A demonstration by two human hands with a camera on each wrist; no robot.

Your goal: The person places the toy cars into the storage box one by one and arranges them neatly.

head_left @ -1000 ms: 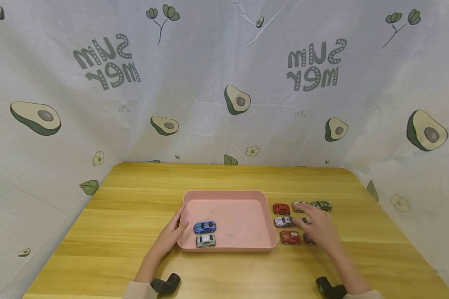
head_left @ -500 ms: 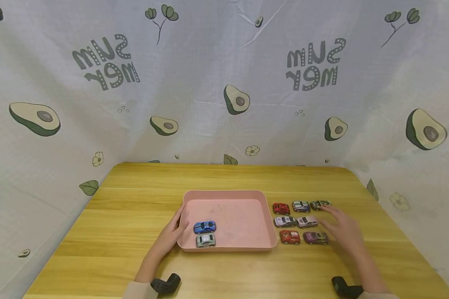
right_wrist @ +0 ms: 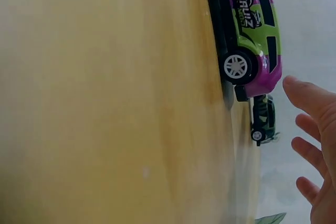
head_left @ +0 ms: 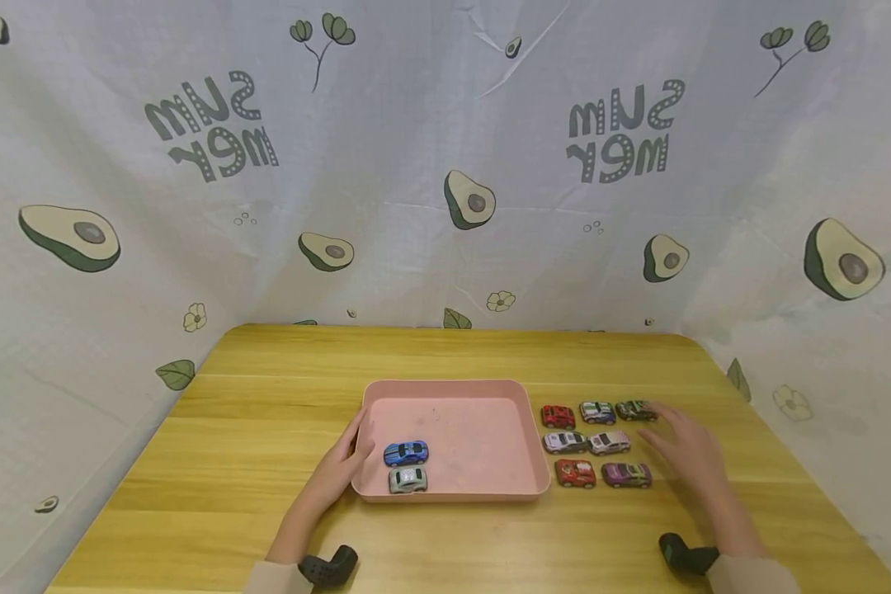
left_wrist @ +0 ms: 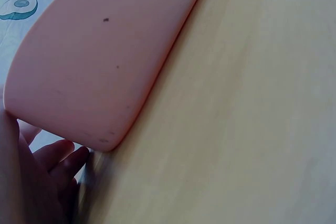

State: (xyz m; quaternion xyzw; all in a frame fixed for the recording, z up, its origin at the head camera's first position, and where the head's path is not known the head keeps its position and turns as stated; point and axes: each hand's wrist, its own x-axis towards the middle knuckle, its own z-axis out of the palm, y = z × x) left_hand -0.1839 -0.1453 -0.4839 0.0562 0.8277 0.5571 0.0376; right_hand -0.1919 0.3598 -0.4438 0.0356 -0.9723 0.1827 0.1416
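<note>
Over the wooden table (head_left: pixel 505 540), hands (head_left: pixel 337 469) (head_left: pixel 689 452) extend forward, left gripping a tray (head_left: pixel 483 441).

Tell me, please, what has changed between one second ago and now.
The right hand moved rightward, to the camouflage toy car, leaving the purple-and-green toy car fully visible. The left hand stayed at the pink tray; the blue toy car stayed inside.

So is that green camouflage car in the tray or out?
Out: the camouflage car sits on the table, right of the pink tray.
</note>
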